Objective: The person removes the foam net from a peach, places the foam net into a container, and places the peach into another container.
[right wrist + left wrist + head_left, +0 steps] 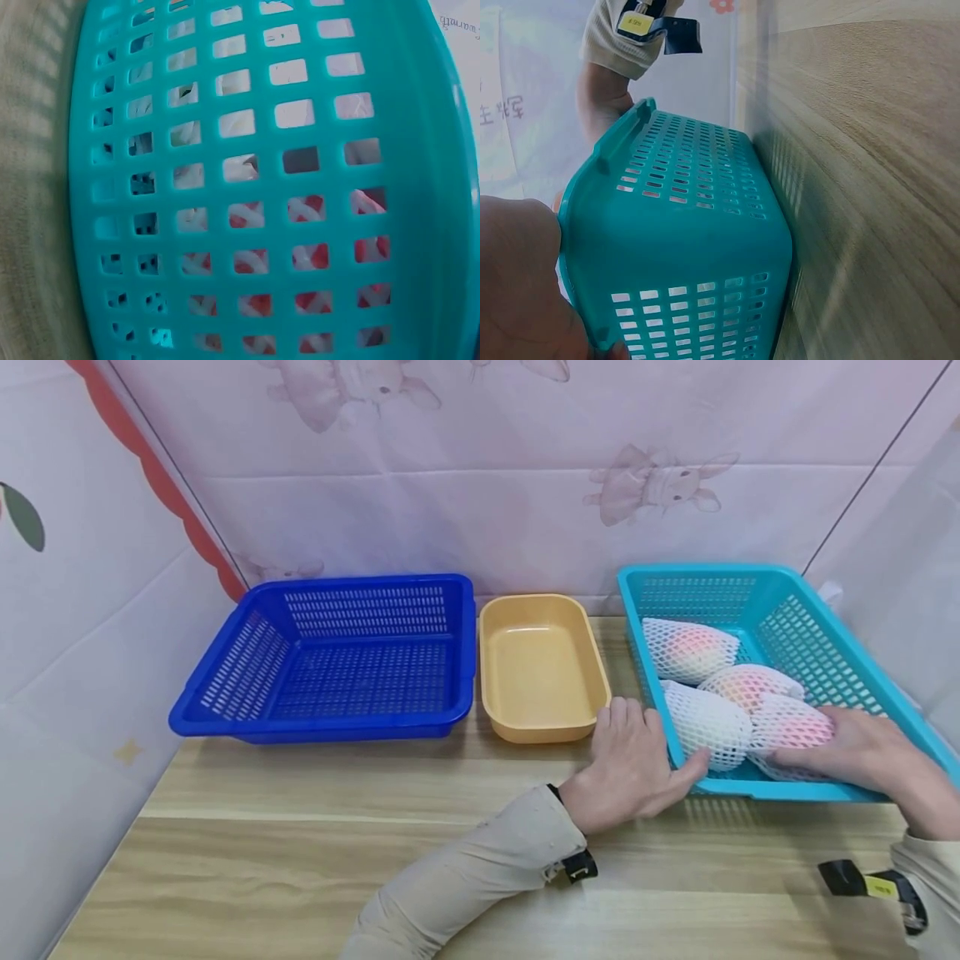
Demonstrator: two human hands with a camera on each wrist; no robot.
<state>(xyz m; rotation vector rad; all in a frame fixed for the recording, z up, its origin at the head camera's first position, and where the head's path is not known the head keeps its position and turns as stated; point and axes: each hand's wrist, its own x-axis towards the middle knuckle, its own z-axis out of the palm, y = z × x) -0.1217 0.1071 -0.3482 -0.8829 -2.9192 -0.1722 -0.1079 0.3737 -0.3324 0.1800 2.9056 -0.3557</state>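
A turquoise basket (772, 789) stands at the right of the table and holds several round, pink-and-yellow fruits in white foam nets. My left hand (626, 768) grips its left rim near the front corner, thumb over the edge; the left wrist view shows this hand (517, 277) beside the slotted wall. Inside the basket, my right hand (862, 747) holds a pink netted fruit (791, 724) at the front, thumb on the near side, with the other fingers partly hidden. Beside it lie a paler netted fruit (708, 722) and another netted fruit (690, 650) farther back.
A yellow oblong tray (543, 731) stands left of the turquoise basket, and a blue basket (337, 722) with nothing visible in it is farther left. All stand on a wooden table (300, 843) against a wall covering (487, 527) with printed rabbits.
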